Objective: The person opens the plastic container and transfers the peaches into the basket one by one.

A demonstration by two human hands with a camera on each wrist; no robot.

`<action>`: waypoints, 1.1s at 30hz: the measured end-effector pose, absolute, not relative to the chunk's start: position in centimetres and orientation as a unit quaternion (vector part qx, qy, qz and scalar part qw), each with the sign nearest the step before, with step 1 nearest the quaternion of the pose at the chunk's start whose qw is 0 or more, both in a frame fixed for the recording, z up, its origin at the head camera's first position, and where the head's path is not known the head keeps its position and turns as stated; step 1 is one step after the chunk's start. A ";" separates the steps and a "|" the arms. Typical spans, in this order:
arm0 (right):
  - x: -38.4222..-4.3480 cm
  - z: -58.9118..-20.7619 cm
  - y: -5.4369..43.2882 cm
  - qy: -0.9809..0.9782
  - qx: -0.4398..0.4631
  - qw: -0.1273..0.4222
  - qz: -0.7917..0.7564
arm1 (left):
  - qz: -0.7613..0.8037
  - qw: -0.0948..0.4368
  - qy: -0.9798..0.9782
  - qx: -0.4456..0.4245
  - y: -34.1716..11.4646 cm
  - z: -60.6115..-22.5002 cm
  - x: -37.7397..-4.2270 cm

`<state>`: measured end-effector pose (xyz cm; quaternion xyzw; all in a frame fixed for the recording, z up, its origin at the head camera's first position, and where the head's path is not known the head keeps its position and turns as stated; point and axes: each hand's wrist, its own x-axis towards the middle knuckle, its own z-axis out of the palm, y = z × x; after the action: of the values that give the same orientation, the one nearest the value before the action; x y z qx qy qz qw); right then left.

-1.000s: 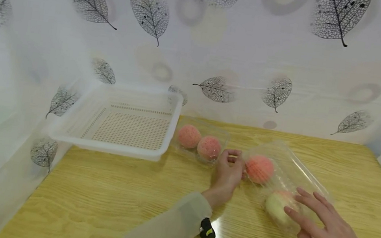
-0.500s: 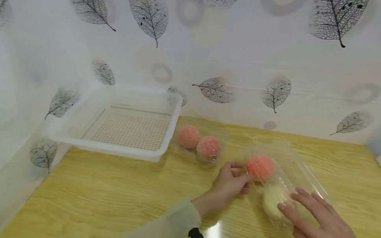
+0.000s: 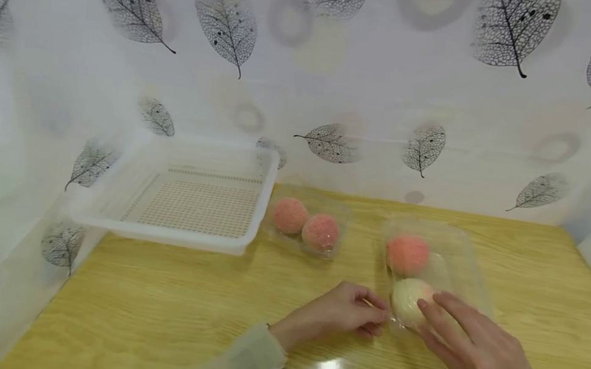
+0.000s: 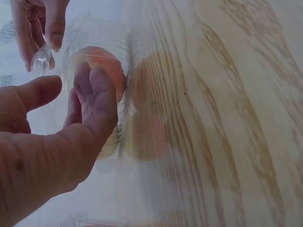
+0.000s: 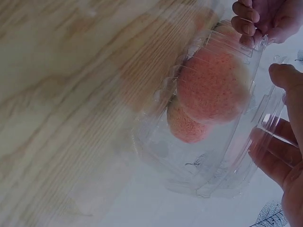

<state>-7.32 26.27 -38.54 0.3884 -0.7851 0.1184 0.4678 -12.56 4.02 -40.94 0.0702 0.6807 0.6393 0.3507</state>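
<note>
A clear plastic box point(image 3: 464, 261) with two pink-and-cream peaches stands right of centre, its lid over them. One peach point(image 3: 407, 255) sits at the back, the paler one point(image 3: 410, 300) in front. My left hand point(image 3: 352, 311) pinches the box's front left edge with curled fingers; in the right wrist view, the left fingers point(image 5: 245, 22) are at a corner tab. My right hand point(image 3: 475, 345) lies over the front right of the box, fairly straight fingers on the lid by the pale peach. The right wrist view shows the right thumb point(image 5: 284, 75) beside the lid edge.
Behind and left of my hands, a second clear box point(image 3: 345, 218) holds two pink peaches point(image 3: 320, 233). A white perforated basket point(image 3: 240, 245) stands further left on the wooden table point(image 3: 159, 303). A leaf-patterned curtain point(image 3: 374, 83) encloses the back and sides.
My left hand has moved from the box's back left corner along its edge to the front. The box has turned straighter, and my right hand has shifted slightly left with it.
</note>
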 end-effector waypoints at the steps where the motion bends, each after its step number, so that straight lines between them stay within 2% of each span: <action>1: -7.4 -38.6 26.1 -0.787 0.387 0.466 0.118 | 0.641 0.349 0.681 0.067 3.9 -41.0 -12.5; 7: -8.0 -38.5 25.6 -0.794 0.380 0.459 0.121 | 0.638 0.356 0.680 0.059 3.6 -40.8 -12.7; 13: -8.3 -38.2 25.4 -0.788 0.372 0.474 0.130 | 0.642 0.357 0.677 0.058 3.5 -40.8 -12.8; 23: -8.7 -37.7 26.0 -0.794 0.289 0.497 0.196 | 0.699 0.328 0.635 0.006 3.9 -41.5 -13.1; 33: -8.8 -37.1 26.4 -0.782 0.241 0.499 0.285 | 0.727 0.325 0.604 -0.041 4.5 -41.5 -13.2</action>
<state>-8.76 26.40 -37.13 0.2413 -0.7818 0.2850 0.4993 -13.20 4.49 -41.46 -0.0410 0.6037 0.7269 0.3248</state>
